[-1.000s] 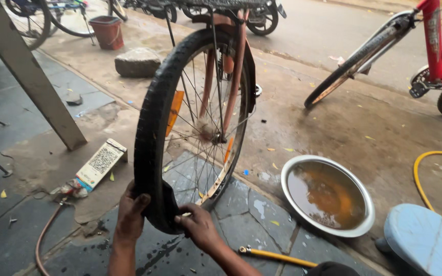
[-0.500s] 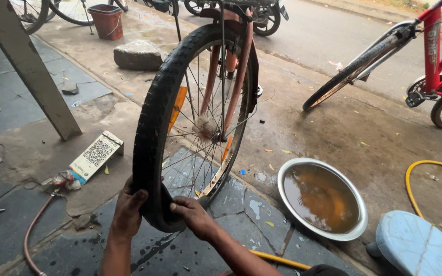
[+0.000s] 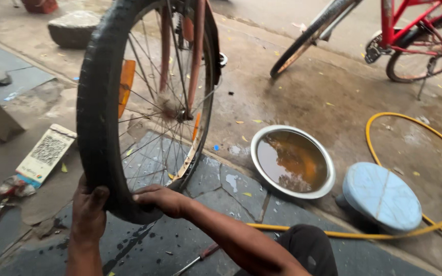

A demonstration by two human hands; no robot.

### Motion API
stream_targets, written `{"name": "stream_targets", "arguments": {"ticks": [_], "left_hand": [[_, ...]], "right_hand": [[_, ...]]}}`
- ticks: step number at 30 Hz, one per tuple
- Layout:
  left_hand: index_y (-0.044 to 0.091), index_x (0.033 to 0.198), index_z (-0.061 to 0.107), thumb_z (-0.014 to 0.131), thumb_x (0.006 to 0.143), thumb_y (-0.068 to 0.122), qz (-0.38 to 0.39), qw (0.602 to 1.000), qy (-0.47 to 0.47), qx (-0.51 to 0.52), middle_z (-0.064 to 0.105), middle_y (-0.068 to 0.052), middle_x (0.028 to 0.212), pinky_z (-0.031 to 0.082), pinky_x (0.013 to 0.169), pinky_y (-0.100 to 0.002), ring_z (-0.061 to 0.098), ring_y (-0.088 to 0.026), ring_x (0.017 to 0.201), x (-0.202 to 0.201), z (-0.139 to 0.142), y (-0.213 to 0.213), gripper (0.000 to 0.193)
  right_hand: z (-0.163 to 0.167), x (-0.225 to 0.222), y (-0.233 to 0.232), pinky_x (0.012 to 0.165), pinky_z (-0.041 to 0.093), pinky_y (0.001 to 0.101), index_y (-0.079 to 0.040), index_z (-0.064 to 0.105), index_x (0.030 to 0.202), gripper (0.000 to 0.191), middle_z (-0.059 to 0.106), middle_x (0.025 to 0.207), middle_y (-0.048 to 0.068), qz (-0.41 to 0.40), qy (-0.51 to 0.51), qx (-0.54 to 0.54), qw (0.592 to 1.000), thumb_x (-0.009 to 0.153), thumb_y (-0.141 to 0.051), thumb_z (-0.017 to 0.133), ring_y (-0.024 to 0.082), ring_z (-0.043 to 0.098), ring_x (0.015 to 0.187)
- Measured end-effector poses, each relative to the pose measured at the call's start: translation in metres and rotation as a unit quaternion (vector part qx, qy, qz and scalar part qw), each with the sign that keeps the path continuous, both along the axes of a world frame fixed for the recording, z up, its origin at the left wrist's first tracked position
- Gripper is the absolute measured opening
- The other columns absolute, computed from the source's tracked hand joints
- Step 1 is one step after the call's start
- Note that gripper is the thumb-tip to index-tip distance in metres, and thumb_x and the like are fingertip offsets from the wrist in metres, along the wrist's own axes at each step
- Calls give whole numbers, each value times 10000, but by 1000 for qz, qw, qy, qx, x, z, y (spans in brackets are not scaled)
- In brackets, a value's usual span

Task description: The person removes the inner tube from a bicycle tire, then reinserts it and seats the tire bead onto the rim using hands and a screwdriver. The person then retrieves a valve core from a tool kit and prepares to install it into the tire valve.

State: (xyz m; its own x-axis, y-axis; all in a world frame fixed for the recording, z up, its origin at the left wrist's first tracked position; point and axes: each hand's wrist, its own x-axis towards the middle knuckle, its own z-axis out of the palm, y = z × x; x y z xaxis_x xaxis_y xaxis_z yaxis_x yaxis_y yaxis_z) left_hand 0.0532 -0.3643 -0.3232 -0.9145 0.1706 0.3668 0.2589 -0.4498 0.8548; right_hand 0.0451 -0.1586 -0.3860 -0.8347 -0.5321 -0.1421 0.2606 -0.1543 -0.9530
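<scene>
Wet stone pavement carries an upturned bicycle wheel. At its six o'clock, the left hand wraps the black tyre from outside; the right hand grips the tyre's inner edge. At three o'clock sits a water basin, beside a blue stool and yellow hose.

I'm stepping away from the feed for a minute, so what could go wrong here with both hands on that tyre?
The right hand lies against the rim and spokes; if the wheel turns, fingers may get pinched. The left hand grips the black tyre on wet, dark-spattered paving, so the wheel could slip sideways. The water-filled metal basin sits close and could be knocked over.
</scene>
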Motion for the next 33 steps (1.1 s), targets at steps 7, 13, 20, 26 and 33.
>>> {"name": "stream_targets", "arguments": {"ticks": [7, 13, 20, 26, 33], "left_hand": [[6, 1437, 550, 861, 824, 478, -4, 997, -73, 25, 677, -104, 1160, 557, 889, -385, 686, -246, 1023, -5, -6, -13, 833], [-72, 1264, 548, 854, 891, 438, -35, 997, -60, -36, 673, -151, 1108, 563, 961, -410, 677, -264, 1013, -14, -26, -36, 702], [-17, 1387, 479, 827, 929, 555, 22, 1000, -11, -12, 666, -122, 1149, 542, 943, -376, 660, -228, 1012, 0, -7, -13, 811], [98, 1414, 455, 634, 895, 696, 32, 999, 4, -18, 676, -113, 1186, 575, 862, -367, 695, -231, 985, -1, -11, -4, 812], [49, 1070, 533, 497, 1066, 503, 246, 944, 69, -209, 516, -29, 997, 417, 852, -319, 478, -160, 931, -29, -63, -18, 455]], "right_hand": [[30, -9, 10, 965, 507, 345, 16, 677, 1335, 493, 711, 1187, 107, 77, 146, 119, 979, 1037, -372, 620, 200, 637, 1097], [38, -2, 7, 1074, 483, 342, -14, 643, 1331, 370, 632, 1346, 66, 44, 150, -52, 986, 1046, -250, 660, 169, 585, 1247], [39, -11, -6, 1048, 464, 379, 55, 579, 1329, 394, 633, 1194, 106, 68, 71, -135, 986, 1088, -248, 648, 211, 582, 1171], [59, -30, -12, 1094, 494, 465, 51, 515, 1423, 638, 671, 1230, 177, 98, 37, -318, 942, 1072, -463, 652, 276, 657, 1196], [93, -52, -18, 1086, 483, 472, 39, 580, 1363, 591, 669, 1263, 145, 112, 98, -243, 959, 1053, -459, 652, 268, 635, 1183]]}}
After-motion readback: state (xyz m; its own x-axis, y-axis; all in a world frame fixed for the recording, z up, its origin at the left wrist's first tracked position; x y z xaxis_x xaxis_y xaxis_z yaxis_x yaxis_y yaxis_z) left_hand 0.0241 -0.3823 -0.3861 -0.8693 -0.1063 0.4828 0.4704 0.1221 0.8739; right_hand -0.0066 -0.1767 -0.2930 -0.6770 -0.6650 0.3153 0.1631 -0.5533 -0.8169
